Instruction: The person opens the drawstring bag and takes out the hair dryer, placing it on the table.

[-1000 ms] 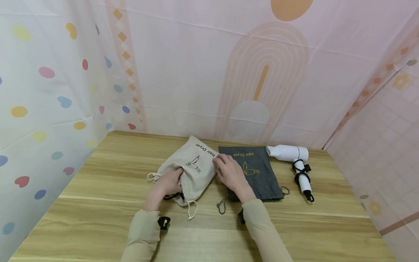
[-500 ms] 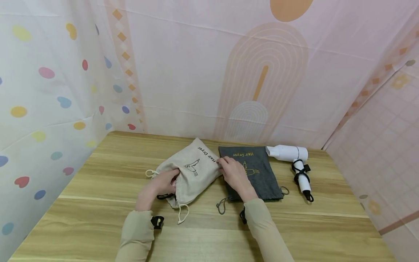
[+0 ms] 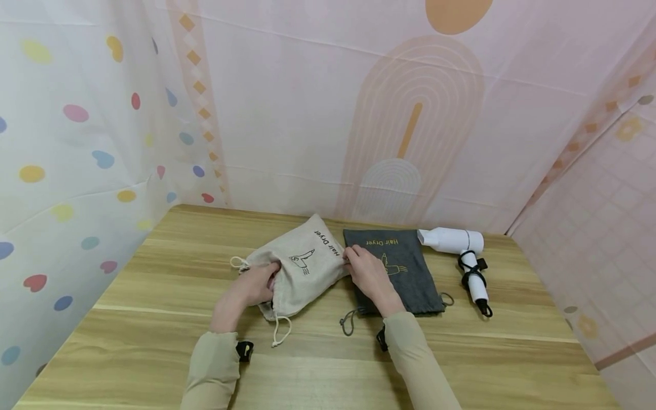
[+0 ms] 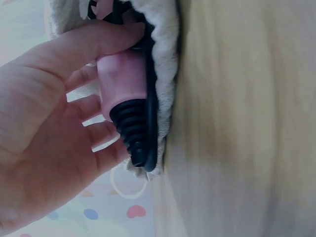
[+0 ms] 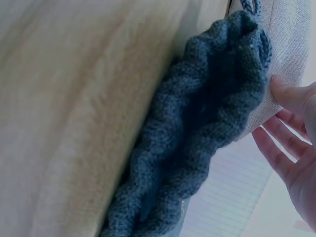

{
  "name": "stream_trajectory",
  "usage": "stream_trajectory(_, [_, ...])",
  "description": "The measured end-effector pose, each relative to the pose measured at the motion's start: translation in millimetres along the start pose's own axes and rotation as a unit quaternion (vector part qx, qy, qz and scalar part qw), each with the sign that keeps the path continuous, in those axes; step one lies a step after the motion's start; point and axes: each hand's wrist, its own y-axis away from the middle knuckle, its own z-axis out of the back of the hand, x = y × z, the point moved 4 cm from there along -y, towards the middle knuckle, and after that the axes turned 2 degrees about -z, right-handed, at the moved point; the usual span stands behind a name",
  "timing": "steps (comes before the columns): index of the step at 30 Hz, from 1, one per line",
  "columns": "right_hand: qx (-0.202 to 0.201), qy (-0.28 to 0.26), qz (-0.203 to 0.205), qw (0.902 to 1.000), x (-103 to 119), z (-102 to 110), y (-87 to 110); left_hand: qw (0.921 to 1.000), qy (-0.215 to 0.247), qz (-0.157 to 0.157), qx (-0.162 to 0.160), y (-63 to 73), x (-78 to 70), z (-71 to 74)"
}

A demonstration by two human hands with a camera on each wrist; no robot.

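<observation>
A beige drawstring bag (image 3: pixel 294 285), printed "Hair Dryer", lies askew on the wooden table. My left hand (image 3: pixel 252 287) reaches into its mouth, and the left wrist view shows the thumb and fingers round the pink handle of a hair dryer (image 4: pixel 123 79). A ribbed black cord end sticks out below that handle; the dryer's upper part is hidden in the cloth. With thumb and fingertips, my right hand (image 3: pixel 368 278) pinches the bag's right corner. That hand is over the left part of a dark grey drawstring bag (image 3: pixel 415 285), also printed "Hair Dryer".
To the right of the grey bag lies a white hair dryer (image 3: pixel 451 240), its black cord wound round the handle. Patterned cloth (image 3: pixel 287 114) hangs behind the table (image 3: pixel 328 370) and along both sides.
Both hands have shifted the beige bag's bottom end to the right, and my left hand has moved slightly left. The black cord that showed at the bag's mouth is hidden now in the head view.
</observation>
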Motion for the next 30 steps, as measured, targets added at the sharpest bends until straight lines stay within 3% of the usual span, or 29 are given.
stream_trajectory(6, [-0.009, -0.009, 0.013, 0.9998, -1, 0, 1.6, 0.9995, -0.022, 0.022, 0.000, -0.6, 3.2, -2.0])
stream_trajectory(16, [-0.012, -0.035, 0.022, 0.9991, -3, 3, 5.3, 0.9990, -0.028, 0.012, -0.034, 0.4, 8.4, 1.4])
stream_trajectory(30, [0.008, -0.054, 0.003, 0.9985, -7, 7, 7.3, 0.9991, -0.007, 0.035, -0.024, 6.5, 17.1, 9.2])
